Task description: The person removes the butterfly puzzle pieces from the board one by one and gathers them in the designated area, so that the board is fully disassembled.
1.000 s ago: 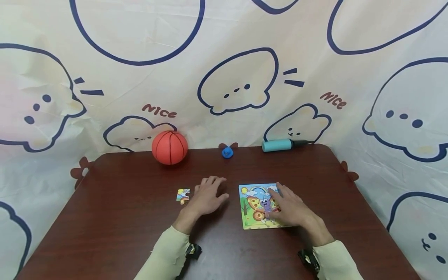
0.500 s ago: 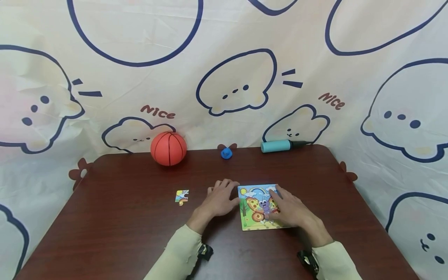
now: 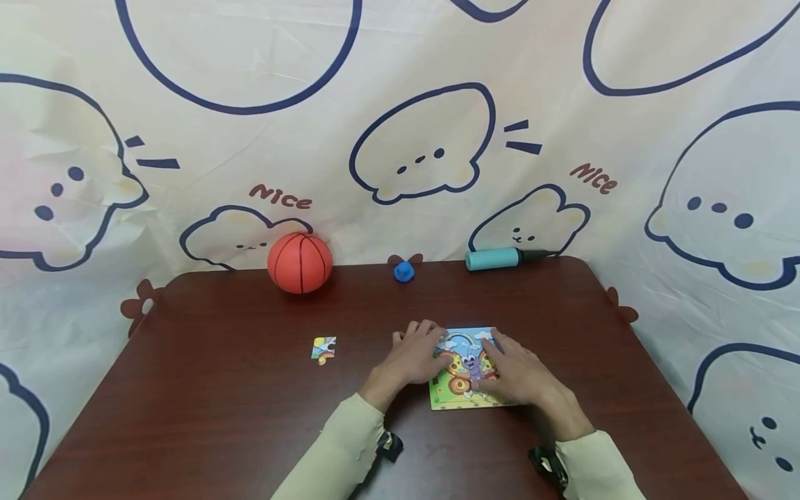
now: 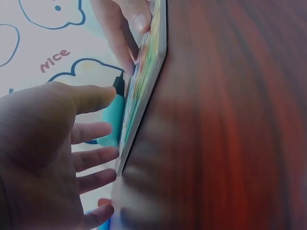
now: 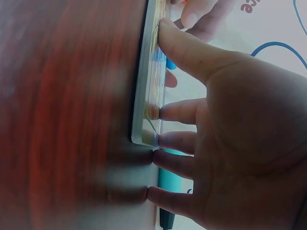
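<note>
A square jigsaw puzzle (image 3: 455, 398) with a butterfly picture lies flat on the dark wood table. My left hand (image 3: 409, 355) is at its left side, fingers spread and overlapping the upper left corner. In the left wrist view, the straight fingers (image 4: 98, 156) reach right up to the puzzle's edge, with nothing between them. Over the right part of the picture lies my right hand (image 3: 523, 368), hiding that side. Seen from the right wrist, its thumb (image 5: 180, 45) and two fingertips meet the puzzle, while two other fingers extend past its corner. A loose puzzle piece (image 3: 323, 347) lies left of both hands.
Along the table's far edge stand a red toy basketball (image 3: 301, 263), a small blue object (image 3: 403, 271) and a teal hand pump (image 3: 494, 259) with a black nozzle. A printed cloth (image 3: 281, 153) hangs behind the table (image 3: 206, 389).
My left hand has moved right, away from the loose piece, to the puzzle's left side. My right hand stays on the puzzle, nearly still.
</note>
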